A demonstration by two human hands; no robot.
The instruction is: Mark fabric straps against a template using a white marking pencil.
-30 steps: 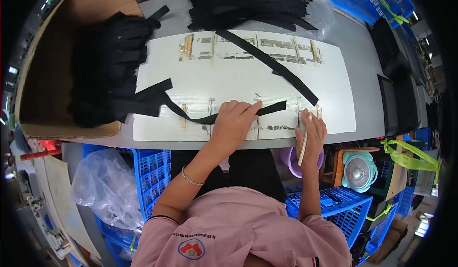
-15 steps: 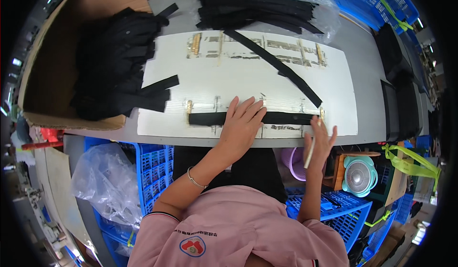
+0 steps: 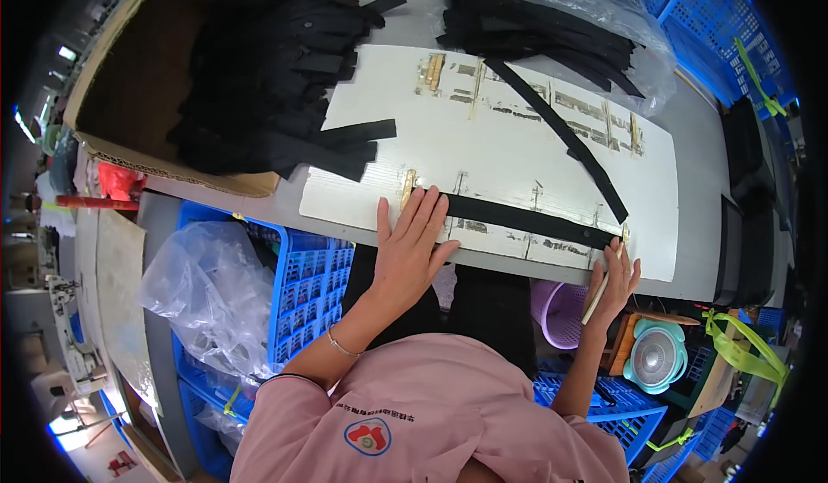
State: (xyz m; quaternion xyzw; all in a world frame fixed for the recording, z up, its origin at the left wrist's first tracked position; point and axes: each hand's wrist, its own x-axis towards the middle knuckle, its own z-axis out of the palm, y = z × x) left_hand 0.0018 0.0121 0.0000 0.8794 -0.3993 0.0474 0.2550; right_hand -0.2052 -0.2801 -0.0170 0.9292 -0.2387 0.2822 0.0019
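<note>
Across the near edge of a white board [image 3: 362, 191] lies a black fabric strip [image 3: 526, 217], stretched between two tan marks. My left hand [image 3: 410, 246] rests flat on the strip's left end, fingers stretched and thumb apart. At the right end, my right hand [image 3: 614, 280] touches the strip with its fingertips. A thin whitish pen-like stick [image 3: 593, 304] is tucked in that hand and points down toward me. Another black strip [image 3: 565, 134] runs diagonally over the board from the far edge to near my right hand.
A cardboard box [image 3: 112, 95] at the left overflows with black strips [image 3: 267, 78]. More strips [image 3: 535, 34] lie on clear plastic at the back. Blue crates [image 3: 315, 289] stand below the table's edge, beside a purple basket [image 3: 561, 319] and a teal fan [image 3: 655, 356].
My left hand has slid from the strip's middle to its left end. My right hand stays by the right end with the stick. The whole view has tilted and shifted.
</note>
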